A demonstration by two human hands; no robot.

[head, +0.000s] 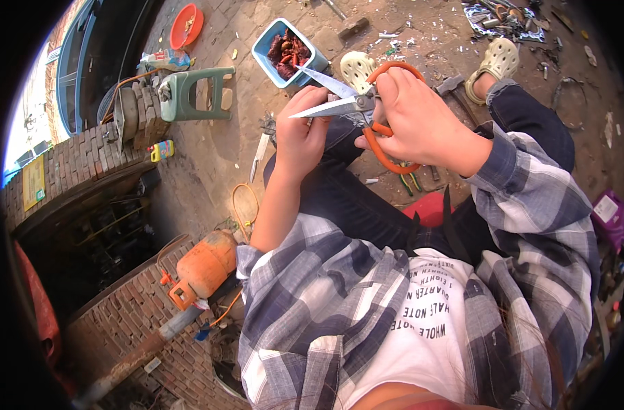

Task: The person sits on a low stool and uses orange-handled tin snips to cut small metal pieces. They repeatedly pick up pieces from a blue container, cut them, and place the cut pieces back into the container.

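Observation:
My right hand (419,113) grips a pair of scissors (360,104) by its orange handles. The two blades stand apart and point left, across the fingers of my left hand (304,128). Those fingers are curled around a small greyish piece (333,97), mostly hidden by the blades and fingers. Just beyond the blade tips, a blue plastic tub (319,60) holds reddish-brown coiled pieces (287,54). On the ground left of my leg lies a knife (259,156). Pliers with green and yellow handles (410,182) lie below the scissors, between my legs.
A sledgehammer (353,26) and another hammer (451,84) lie on the littered ground. Left are a green plastic stool (181,97), a red basin (187,25) and a yellow jug (162,150). An orange gas cylinder (207,261) lies beside a dark pit (112,236). Metal scraps (501,23) lie far right.

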